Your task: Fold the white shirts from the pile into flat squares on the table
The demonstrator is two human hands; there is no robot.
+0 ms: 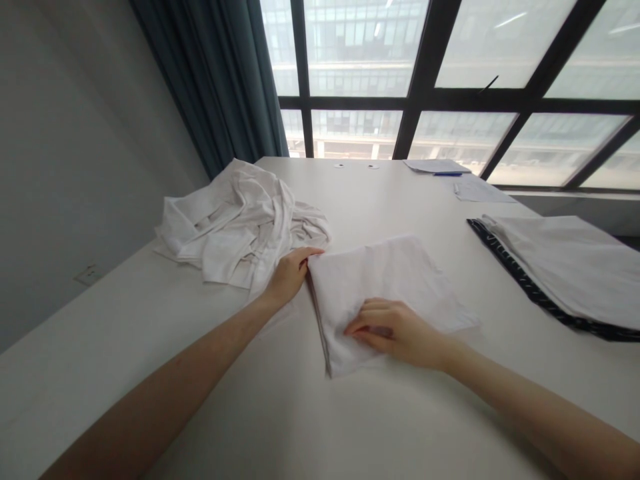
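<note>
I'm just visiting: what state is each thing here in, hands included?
Folded white cloth: folded, layers showing at left edge
White fabric heap: crumpled
White cloth stack: folded, lying over black patterned fabric
Left hand: pinching folded cloth's far left corner
Right hand: curled over folded cloth, grip unclear
Blue curtain: gathered aside
Blue pen: lying by papers

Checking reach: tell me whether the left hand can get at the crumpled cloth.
Probably yes: the left hand is beside the crumpled cloth with nothing visibly between, though its fingers touch a corner of the folded cloth.
</note>
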